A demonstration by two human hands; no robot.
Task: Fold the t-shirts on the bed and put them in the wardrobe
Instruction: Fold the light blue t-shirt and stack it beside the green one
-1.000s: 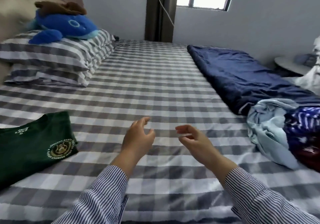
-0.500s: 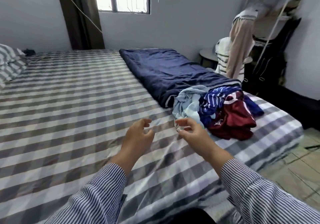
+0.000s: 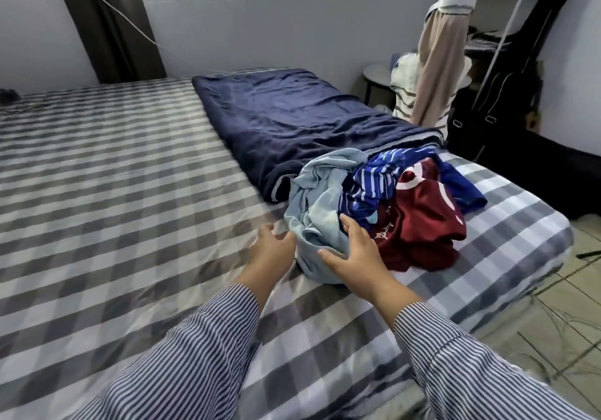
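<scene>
- Near the foot corner of the bed (image 3: 136, 191), a heap of crumpled t-shirts lies just beside the folded navy blanket (image 3: 292, 117): a light blue t-shirt (image 3: 320, 211) at the heap's left, a blue striped t-shirt (image 3: 374, 182) behind it, a maroon t-shirt (image 3: 422, 221) to the right.
- Both hands are forward of the person, and the light blue t-shirt lies straight ahead of them; it is the nearest garment of the heap.
- Crumpled as it is, the light blue t-shirt shows no clear long axis; its bulk runs roughly away from the person, from the near lower edge up toward the blanket.
- Right hand (image 3: 354, 257) is the nearer grip: fingers spread and fairly straight, palm down, laid over the near lower part of the light blue t-shirt, fingertips reaching toward the seam where it meets the maroon one. It holds nothing yet.
- Left hand (image 3: 271, 250) is at the shirt's left edge, fingers loosely parted and only slightly curled; blur hides whether the tips touch the cloth. It grips nothing.
- By my reading, the coming move is to close both hands on the light blue t-shirt and lift it clear of the heap, toward the bare checked sheet at the left for folding.
- No wardrobe can be made out with certainty.
</scene>
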